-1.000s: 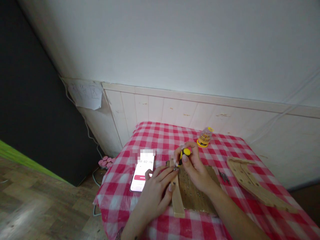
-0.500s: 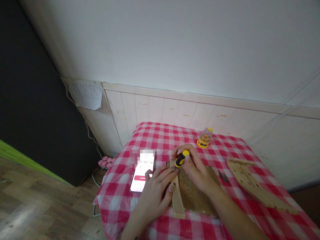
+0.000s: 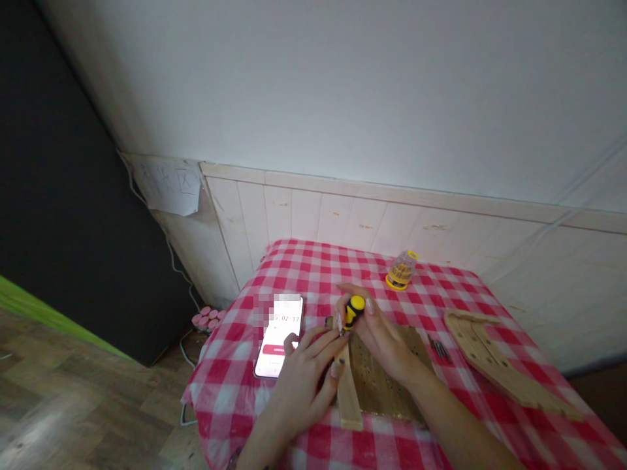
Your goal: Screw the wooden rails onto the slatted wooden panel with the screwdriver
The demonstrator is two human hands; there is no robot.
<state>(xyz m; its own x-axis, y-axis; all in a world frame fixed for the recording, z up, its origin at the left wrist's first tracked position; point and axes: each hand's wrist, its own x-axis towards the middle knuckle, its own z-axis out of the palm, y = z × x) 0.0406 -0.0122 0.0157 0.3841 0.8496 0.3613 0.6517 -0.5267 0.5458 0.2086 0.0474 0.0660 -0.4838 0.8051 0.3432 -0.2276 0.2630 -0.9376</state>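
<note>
A short yellow-and-black screwdriver [image 3: 354, 309] is in my right hand [image 3: 385, 336], its handle tilted and its tip end down by my left fingertips. My left hand [image 3: 306, 372] grips a pale wooden strip [image 3: 349, 401], with its fingers reaching across the strip and its thumb at the near side. The fingers hide what lies at the screwdriver's tip. Under and beside the strip is a darker wooden board [image 3: 386, 388] dotted with small holes, partly covered by my right hand and forearm.
A phone [image 3: 279, 336] showing a running timer lies left of my left hand. At the back stands a clear-topped yellow bit case [image 3: 401, 269]. Right of the board are several dark metal screws or bits [image 3: 440, 348] and a curved wooden piece [image 3: 494, 365]. A checkered cloth [image 3: 240, 385] covers the table.
My right hand has turned the screwdriver; its handle is more upright and slightly further left, and the fingers have shifted around it. My left hand has stayed in place.
</note>
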